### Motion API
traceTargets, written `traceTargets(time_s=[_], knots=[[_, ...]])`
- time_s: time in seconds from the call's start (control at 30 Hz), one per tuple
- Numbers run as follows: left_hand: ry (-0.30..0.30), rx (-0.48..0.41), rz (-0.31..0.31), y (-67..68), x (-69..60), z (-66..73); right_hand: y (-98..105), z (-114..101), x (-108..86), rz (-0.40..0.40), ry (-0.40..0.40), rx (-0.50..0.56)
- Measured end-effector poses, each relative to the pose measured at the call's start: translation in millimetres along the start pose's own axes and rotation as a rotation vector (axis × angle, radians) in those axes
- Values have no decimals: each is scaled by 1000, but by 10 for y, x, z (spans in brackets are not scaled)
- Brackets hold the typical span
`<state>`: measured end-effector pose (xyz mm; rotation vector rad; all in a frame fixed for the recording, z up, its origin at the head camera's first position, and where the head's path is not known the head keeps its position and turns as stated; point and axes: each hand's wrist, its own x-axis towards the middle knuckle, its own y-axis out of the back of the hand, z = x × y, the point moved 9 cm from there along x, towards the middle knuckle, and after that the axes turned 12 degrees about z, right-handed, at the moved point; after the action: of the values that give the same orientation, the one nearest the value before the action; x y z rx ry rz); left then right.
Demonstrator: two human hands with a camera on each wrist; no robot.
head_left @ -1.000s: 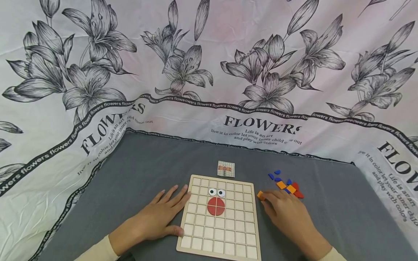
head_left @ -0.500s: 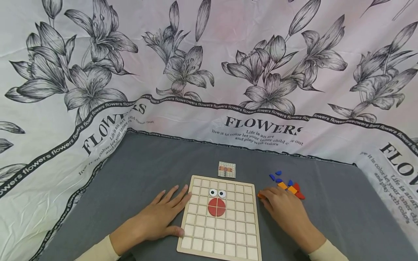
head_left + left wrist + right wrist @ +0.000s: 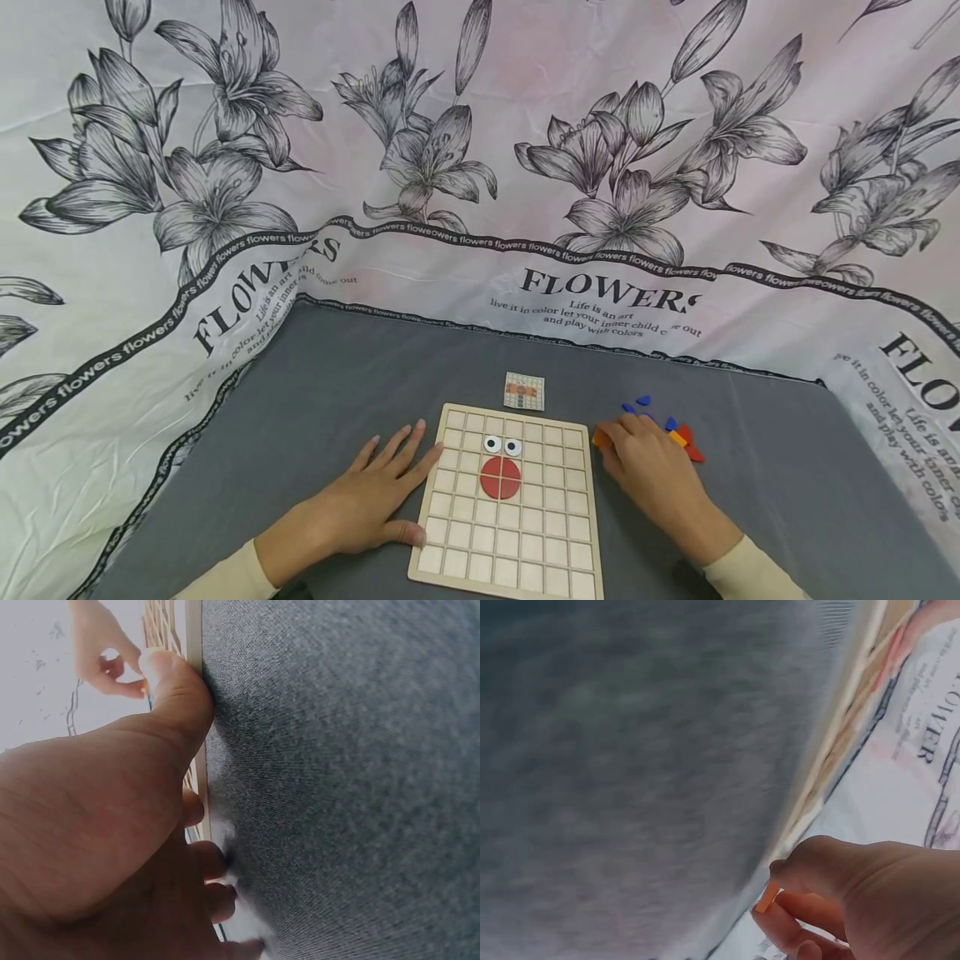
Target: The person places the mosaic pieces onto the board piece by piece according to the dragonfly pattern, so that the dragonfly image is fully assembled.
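Head view: since half a second ago the right hand [image 3: 651, 458] has moved slightly farther from the person, and more of the orange piece [image 3: 599, 437] shows at its fingertips, just beside the right edge of the wooden grid board [image 3: 530, 547]. Among the loose pieces by that hand, one orange square [image 3: 678, 437] shows where there were two, the hand now over the other's spot; blue pieces [image 3: 643, 400] and red pieces [image 3: 694, 454] lie near it. The left hand [image 3: 363, 508] is as before, fingers spread, thumb and index finger at the board's left edge. The eye pieces [image 3: 492, 444] and the red disc [image 3: 491, 468] have kept their cells, and the picture card [image 3: 524, 392] lies beyond the board on the grey cloth [image 3: 352, 358]. Left wrist view: the left thumb rests over the board's edge, with the other fingertips showing in a row, apart, farther along that edge; in the background the right hand's thumb and finger nearly meet. Right wrist view: thumb and a finger pinch the thin orange piece, leaving only its narrow width between them, while the remaining fingers bend behind; whether they hold a second piece I cannot tell.
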<state>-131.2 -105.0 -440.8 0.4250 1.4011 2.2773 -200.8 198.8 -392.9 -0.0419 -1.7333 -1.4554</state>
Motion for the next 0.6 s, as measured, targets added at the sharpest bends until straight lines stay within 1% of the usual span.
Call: traceTargets(time_s=[0.13,0.27,0.5,0.6], knots=[[66,-28,-13,-32,1,-57,58,-130,100,8,13,46],[113,-45,-17,-62,13,-128,86,-352,253,-20,32,113],[104,-27,15,-163,32,-242,28,-856,481,-52,114,245],[103,-22,13,-157,26,-224,-14,-1045,553,-67,148,280]])
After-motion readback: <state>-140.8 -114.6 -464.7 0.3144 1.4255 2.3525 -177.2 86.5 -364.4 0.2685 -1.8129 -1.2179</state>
